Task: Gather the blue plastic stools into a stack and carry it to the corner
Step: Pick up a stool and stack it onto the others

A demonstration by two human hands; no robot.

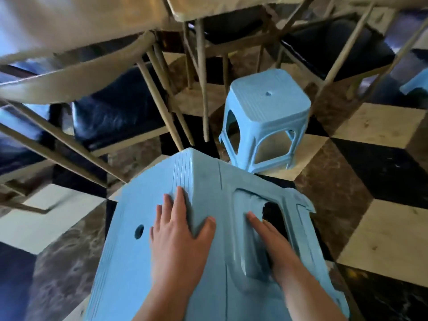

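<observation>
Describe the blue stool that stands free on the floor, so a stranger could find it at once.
Start at the wooden chairs with dark seats, at the top of the view. Just in front of their legs, on the checkered floor, stands a light blue plastic stool. Unlike the held stool under both hands, it is upright and untouched.

Colours and patterns

Light blue plastic stools [266, 112], ribbed seat edges; floor [370, 158] tiled in cream, black and brown marble cube pattern; chairs [111, 107] beige-framed, dark navy seats.
</observation>
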